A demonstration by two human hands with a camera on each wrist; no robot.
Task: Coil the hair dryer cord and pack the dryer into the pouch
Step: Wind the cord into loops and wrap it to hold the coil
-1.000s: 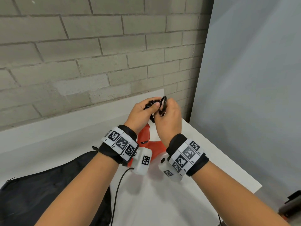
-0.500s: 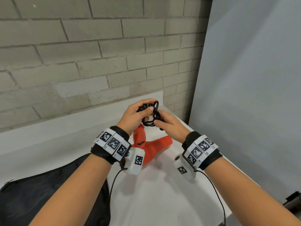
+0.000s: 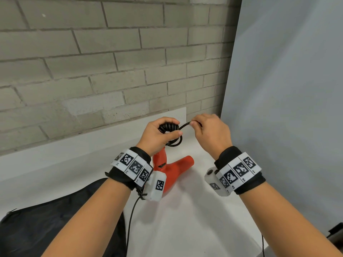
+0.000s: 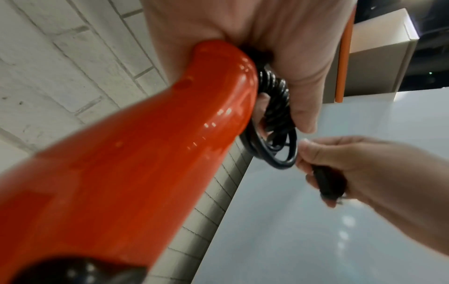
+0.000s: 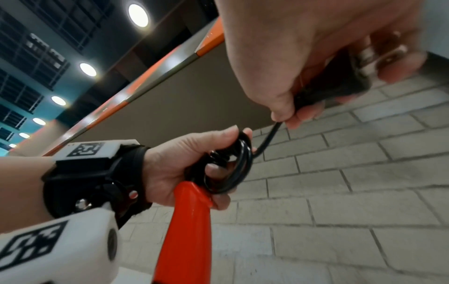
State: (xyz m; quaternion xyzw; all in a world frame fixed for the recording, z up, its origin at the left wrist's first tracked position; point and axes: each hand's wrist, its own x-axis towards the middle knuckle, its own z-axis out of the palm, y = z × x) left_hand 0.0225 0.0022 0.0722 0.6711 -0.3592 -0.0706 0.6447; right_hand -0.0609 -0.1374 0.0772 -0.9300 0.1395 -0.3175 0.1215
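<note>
A: The cord (image 3: 169, 129) is a bundle in the left hand (image 3: 157, 134), above the dryer (image 3: 172, 167).
B: The right hand (image 3: 209, 132) has pulled its pinched plug end sideways. Nearly coiled; the pouch (image 3: 37, 229) waits.

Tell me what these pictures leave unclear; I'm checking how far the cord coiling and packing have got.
- Pouch: head view, cut off by the frame's edge and covered by the left forearm; its opening is unseen.
- Hair dryer: head view, the left wrist camera hides its rear; blurred in the left wrist view.
- Plug: mostly enclosed by the right hand.
- Cord coil: loop count hidden by the left hand.
</note>
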